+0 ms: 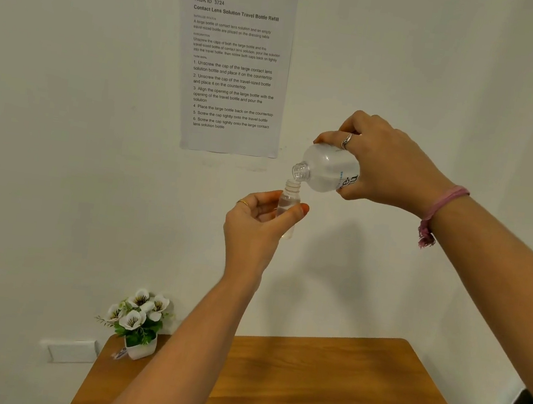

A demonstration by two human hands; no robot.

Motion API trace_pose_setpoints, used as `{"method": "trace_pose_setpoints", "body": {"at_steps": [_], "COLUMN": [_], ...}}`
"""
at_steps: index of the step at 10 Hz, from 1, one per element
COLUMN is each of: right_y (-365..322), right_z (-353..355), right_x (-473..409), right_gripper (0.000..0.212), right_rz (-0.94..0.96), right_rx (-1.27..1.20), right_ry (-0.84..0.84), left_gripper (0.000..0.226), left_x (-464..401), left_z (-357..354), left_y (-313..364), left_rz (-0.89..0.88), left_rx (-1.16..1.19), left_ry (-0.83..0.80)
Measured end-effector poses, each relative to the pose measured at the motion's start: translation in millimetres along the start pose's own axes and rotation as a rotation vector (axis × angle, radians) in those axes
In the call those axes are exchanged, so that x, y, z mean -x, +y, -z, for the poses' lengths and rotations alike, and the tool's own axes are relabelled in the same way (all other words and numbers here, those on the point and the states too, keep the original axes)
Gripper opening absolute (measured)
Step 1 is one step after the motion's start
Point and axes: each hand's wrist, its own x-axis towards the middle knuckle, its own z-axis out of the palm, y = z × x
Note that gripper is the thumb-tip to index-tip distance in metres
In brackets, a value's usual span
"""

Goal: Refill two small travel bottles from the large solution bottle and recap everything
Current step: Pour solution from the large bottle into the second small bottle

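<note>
My left hand [257,224] holds a small clear travel bottle [289,201] upright in the air, uncapped, gripped between thumb and fingers. My right hand [384,170] grips the large white solution bottle [327,169], tipped on its side with its open threaded neck [299,171] pointing left and down, just above the small bottle's mouth. Both bottles are raised well above the wooden table [318,388]. No caps and no second small bottle show in view.
A small white pot of white artificial flowers [139,324] stands at the table's back left corner. A printed task sheet [235,69] hangs on the white wall behind. A wall socket plate [71,350] sits low on the left.
</note>
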Motion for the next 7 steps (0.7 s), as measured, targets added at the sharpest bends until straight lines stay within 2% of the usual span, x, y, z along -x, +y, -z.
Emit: {"method": "trace_pose_setpoints", "body": {"at_steps": [7], "right_y": [-0.1], "right_z": [-2.3], "right_x": [0.6], "right_gripper": [0.076], "right_rz": [-0.003], "right_rx": [0.0], "right_ry": [-0.018], "left_gripper": [0.044], "left_x": [-0.5], "left_z": [1.5], "left_y": [-2.9], "left_rz": [-0.008], "left_rx": [-0.01], "left_ry": [0.008]}}
